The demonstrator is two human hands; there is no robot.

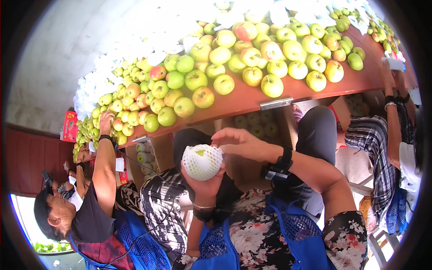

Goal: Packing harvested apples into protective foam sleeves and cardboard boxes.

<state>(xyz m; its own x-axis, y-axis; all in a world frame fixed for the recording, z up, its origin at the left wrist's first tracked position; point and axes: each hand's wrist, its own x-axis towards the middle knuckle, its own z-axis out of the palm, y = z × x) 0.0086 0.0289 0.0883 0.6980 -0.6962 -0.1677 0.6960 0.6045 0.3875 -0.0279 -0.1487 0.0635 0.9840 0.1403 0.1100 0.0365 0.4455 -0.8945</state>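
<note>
My left hand (206,183) is closed around the underside of an apple in a white foam net (202,162), held up in front of my lap. The net covers most of the apple, with a small green patch showing at its top. Close by its right side is my right hand (249,144), fingers stretched toward the net with the fingertips at its upper edge. Whether they touch it, I cannot tell. Beyond both hands, many bare green and reddish apples (272,85) lie along the near part of the reddish-brown table (238,104).
Cardboard boxes with netted apples (145,157) stand under the table. A pile of white foam nets (87,92) lies at the far left. A co-worker's hand (106,119) reaches into the apples on the left; another co-worker's hands (388,76) are at the right. A metal latch (276,104) sits on the table edge.
</note>
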